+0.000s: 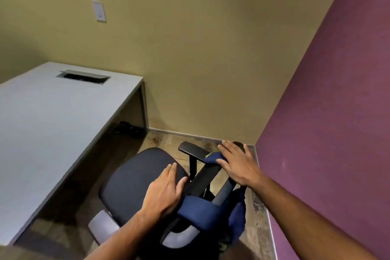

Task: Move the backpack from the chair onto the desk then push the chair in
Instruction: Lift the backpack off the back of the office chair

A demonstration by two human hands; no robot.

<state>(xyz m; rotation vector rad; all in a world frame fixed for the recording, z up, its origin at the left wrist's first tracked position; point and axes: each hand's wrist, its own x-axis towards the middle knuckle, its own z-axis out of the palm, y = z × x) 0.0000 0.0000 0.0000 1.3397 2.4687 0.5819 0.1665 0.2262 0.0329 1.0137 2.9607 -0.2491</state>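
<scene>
A dark blue backpack point(237, 214) hangs behind the back of a black office chair point(135, 181), with its padded straps draped over the backrest. My left hand point(166, 193) lies flat where one blue strap point(197, 207) meets the seat's rear edge, fingers extended. My right hand point(236, 164) rests with fingers spread on the upper blue strap point(209, 157) at the top of the backrest. Neither hand has closed around anything. The grey desk point(42, 122) stands to the left, and the chair is pulled out away from it. Most of the backpack's body is hidden by the chair.
The chair's black armrest point(191, 150) points toward the corner. A purple wall point(327, 133) runs close along the right, a tan wall point(190, 59) ahead. The desk has a cable cutout point(83, 76). Dark cables point(128, 129) lie on the floor under it.
</scene>
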